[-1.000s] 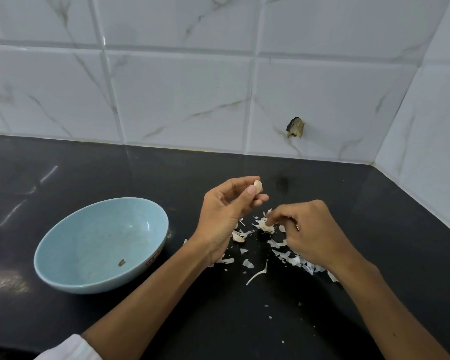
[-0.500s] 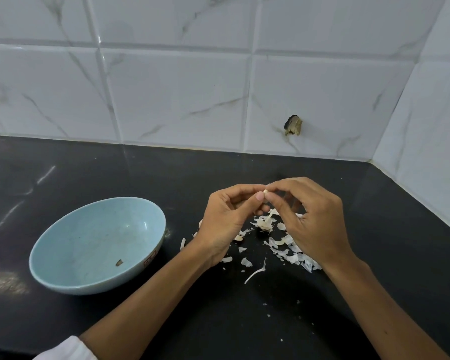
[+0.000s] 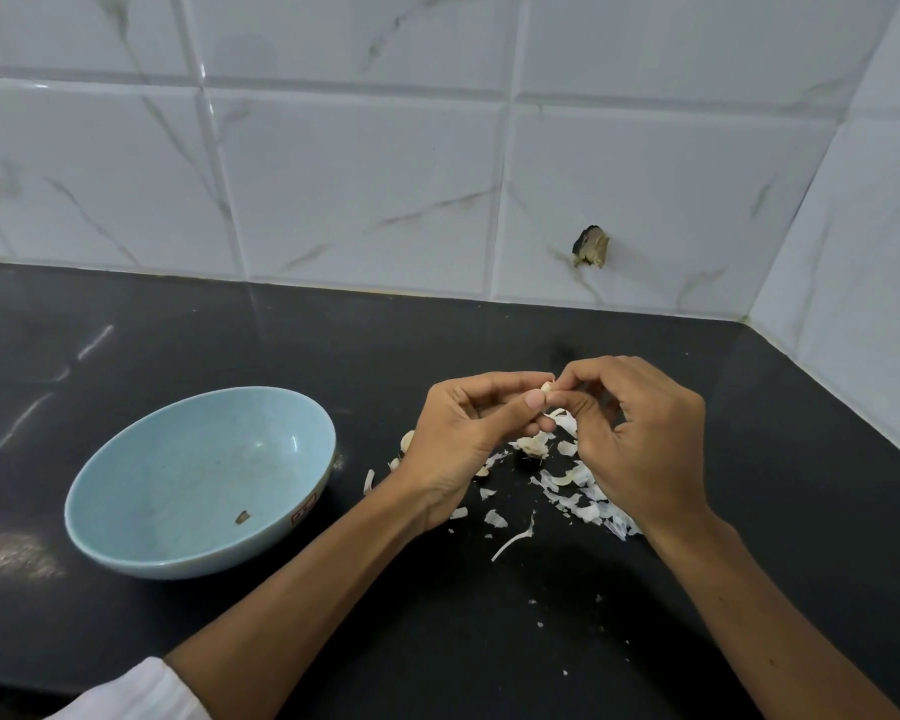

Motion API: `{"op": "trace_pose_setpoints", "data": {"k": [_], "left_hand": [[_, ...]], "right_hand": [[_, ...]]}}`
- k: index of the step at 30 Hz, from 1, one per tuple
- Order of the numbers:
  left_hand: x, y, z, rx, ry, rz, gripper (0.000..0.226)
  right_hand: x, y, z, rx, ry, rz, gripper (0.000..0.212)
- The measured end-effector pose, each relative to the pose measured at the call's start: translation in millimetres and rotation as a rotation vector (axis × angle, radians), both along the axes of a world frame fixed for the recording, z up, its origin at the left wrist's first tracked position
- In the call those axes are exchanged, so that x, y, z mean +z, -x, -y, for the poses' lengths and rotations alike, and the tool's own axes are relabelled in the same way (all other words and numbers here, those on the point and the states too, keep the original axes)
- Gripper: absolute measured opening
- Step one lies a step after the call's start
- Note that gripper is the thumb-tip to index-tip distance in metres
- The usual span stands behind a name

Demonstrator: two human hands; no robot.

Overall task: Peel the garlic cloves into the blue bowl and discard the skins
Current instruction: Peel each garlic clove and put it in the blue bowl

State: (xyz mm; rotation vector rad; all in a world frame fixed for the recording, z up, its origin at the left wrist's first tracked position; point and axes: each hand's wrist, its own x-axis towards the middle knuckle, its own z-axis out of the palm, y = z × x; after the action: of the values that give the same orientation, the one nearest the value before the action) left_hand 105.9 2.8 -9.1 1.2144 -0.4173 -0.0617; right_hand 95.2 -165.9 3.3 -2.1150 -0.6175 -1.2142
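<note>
My left hand (image 3: 468,433) and my right hand (image 3: 640,439) meet above the black counter, both pinching one small pale garlic clove (image 3: 546,388) between thumbs and fingertips. Most of the clove is hidden by the fingers. Below the hands lies a scatter of white garlic skins (image 3: 578,485), with more garlic pieces (image 3: 533,444) partly hidden under the hands. The pale blue bowl (image 3: 126,532) sits to the left of my left forearm; it holds only one small brown scrap (image 3: 242,517).
The black counter (image 3: 489,641) runs back to a white tiled wall (image 3: 365,189) and meets a side wall at the right. A chipped hole (image 3: 591,246) marks the tile behind the hands. Tiny skin flecks dot the counter near me.
My right hand rose from the skin pile on the counter and joined my left hand at the clove. The left hand stayed in place, still holding the clove.
</note>
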Motion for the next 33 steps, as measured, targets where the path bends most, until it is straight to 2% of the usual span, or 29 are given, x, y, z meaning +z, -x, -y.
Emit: {"op": "trace_pose_setpoints", "data": {"k": [14, 20, 25, 29, 33], "left_hand": [[2.7, 1.3, -3.4, 0.055, -0.062, -0.004, 0.023], [3.9, 0.7, -2.9, 0.047, -0.01, -0.029, 0.034], [2.7, -2.0, -4.0, 0.039, 0.035, -0.043, 0.021], [3.6, -2.9, -4.6, 0.055, 0.053, -0.035, 0.025], [3.5, -2.9, -5.6, 0.052, 0.037, -0.023, 0.026]], "right_hand": [[-1.9, -2.9, -0.2, 0.032, 0.064, -0.149, 0.015], [-1.4, -1.6, -0.2, -0.015, 0.107, -0.174, 0.019], [-1.8, -2.6, 1.0, -0.039, 0.102, -0.216, 0.02], [3.2, -1.4, 2.1, 0.065, -0.045, -0.192, 0.007], [7.2, 1.0, 1.7, 0.129, 0.039, -0.134, 0.011]]}}
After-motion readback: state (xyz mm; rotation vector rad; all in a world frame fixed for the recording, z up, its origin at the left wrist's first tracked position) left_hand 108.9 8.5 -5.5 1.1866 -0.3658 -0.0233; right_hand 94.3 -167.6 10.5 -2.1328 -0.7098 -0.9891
